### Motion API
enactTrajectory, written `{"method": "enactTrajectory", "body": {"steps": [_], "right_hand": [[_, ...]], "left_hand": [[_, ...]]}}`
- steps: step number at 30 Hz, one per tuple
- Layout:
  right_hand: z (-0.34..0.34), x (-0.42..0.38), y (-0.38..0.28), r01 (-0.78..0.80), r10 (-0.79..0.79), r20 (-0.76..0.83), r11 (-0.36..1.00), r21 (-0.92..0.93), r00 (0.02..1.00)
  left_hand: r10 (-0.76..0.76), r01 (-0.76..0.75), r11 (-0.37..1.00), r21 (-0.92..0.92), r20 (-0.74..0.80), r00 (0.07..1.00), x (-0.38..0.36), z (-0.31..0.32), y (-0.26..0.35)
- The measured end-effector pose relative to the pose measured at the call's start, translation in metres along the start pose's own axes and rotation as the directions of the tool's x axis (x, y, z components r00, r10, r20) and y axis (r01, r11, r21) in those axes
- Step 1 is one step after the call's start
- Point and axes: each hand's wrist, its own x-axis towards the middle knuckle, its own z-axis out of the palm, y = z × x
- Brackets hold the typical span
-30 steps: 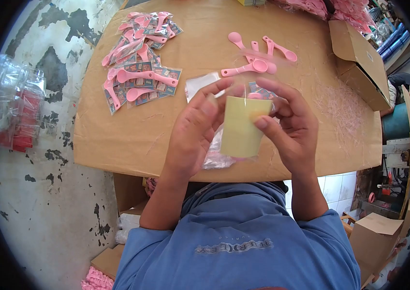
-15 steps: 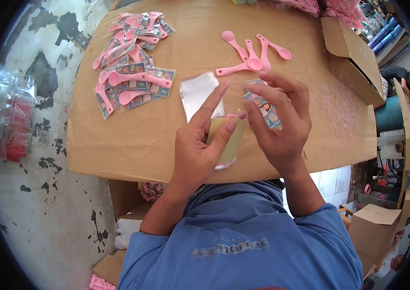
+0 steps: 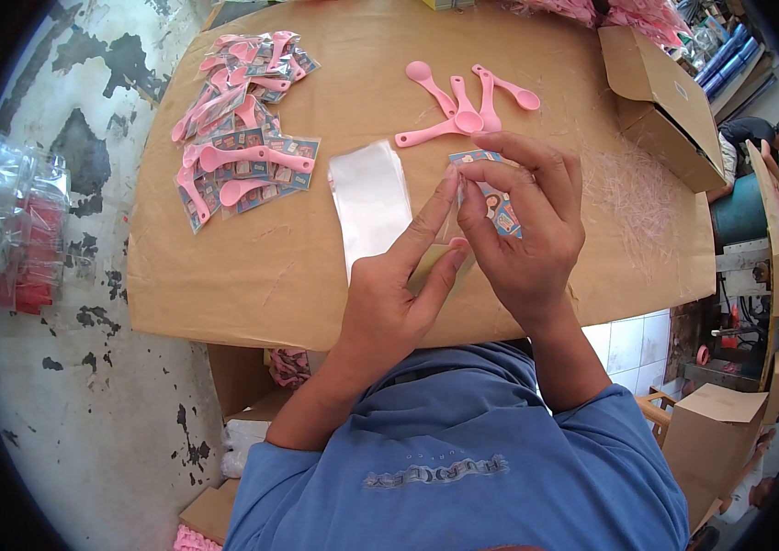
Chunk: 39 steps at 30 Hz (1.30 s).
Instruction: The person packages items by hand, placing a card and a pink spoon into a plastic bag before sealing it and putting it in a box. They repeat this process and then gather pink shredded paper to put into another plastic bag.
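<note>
Fingers of the left hand clamp a yellowish packet above the table's near side; 2 right-hand fingertips meet, their grip unclear. Likely light, slick and flexible, it suits an edge hold.

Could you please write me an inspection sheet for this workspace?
Surface: table with brown covering.
Job's things: loose pink spoons, packaged spoons at left, clear bags, printed card.
Clutter: thin plastic strips at right.
Hands: left hand grips a yellowish item, partly hidden; right hand has its fingers close by, hold unclear.
Cables: too unclear to tell around equipment.
Surroundings: cardboard box, another person beyond.
</note>
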Motion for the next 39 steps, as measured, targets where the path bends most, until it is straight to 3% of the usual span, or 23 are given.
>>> {"method": "enactTrajectory", "body": {"steps": [7, 8, 10, 12, 13, 14, 16, 18, 20, 23, 26, 33, 39], "right_hand": [[-0.012, 0.002, 0.008, -0.18, 0.186, -0.028, 0.972, 0.154, 0.982], [-0.012, 0.003, 0.013, -0.237, 0.273, -0.084, 0.924, 0.299, 0.958], [-0.011, 0.007, 0.025, -0.296, 0.454, -0.15, 0.762, 0.576, 0.878], [-0.022, 0.013, 0.028, -0.294, 0.586, -0.069, 0.501, 0.814, 0.807], [-0.028, 0.015, 0.03, -0.274, 0.637, -0.011, 0.347, 0.897, 0.771], [-0.03, 0.009, 0.036, -0.282, 0.675, -0.005, 0.314, 0.907, 0.737], [-0.037, -0.003, 0.048, -0.304, 0.481, 0.23, 0.081, 0.949, 0.846], [-0.039, -0.01, 0.045, -0.461, 0.332, 0.437, -0.008, 0.888, 0.836], [-0.036, -0.015, 0.029, -0.68, 0.302, 0.637, 0.056, 0.731, 0.71], [-0.007, -0.022, -0.004, -0.635, 0.347, 0.532, 0.411, 0.654, 0.773], [-0.005, -0.021, -0.01, -0.687, 0.329, 0.611, 0.458, 0.564, 0.72], [-0.008, -0.019, -0.004, -0.709, 0.369, 0.606, 0.332, 0.622, 0.704], [-0.014, -0.02, 0.001, -0.721, 0.369, 0.622, 0.284, 0.632, 0.69]], "left_hand": [[-0.209, 0.213, 0.977, -0.014, 0.142, 0.968, 0.001, -0.012, 0.019], [-0.262, 0.273, 0.961, -0.05, 0.162, 0.951, 0.0, -0.014, 0.015], [-0.316, 0.346, 0.913, -0.216, 0.161, 0.935, 0.0, -0.015, 0.013], [-0.33, 0.346, 0.814, -0.467, 0.118, 0.937, -0.001, -0.014, 0.013], [-0.345, 0.35, 0.799, -0.489, 0.104, 0.933, -0.002, -0.017, 0.012], [-0.359, 0.352, 0.784, -0.512, 0.09, 0.929, -0.001, -0.02, 0.01], [-0.339, 0.308, 0.762, -0.569, 0.055, 0.939, 0.0, -0.023, 0.005], [-0.272, 0.22, 0.746, -0.628, 0.014, 0.962, 0.0, -0.024, -0.002], [-0.269, 0.191, 0.725, -0.661, -0.017, 0.963, 0.001, -0.023, -0.002], [-0.241, 0.17, 0.715, -0.678, -0.01, 0.97, -0.001, -0.026, -0.008], [-0.192, 0.128, 0.772, -0.622, -0.037, 0.981, -0.003, -0.028, -0.014], [-0.273, 0.185, 0.719, -0.67, -0.027, 0.962, -0.002, -0.04, -0.009], [-0.246, 0.172, 0.827, -0.535, -0.069, 0.967, -0.003, -0.041, -0.005]]}}
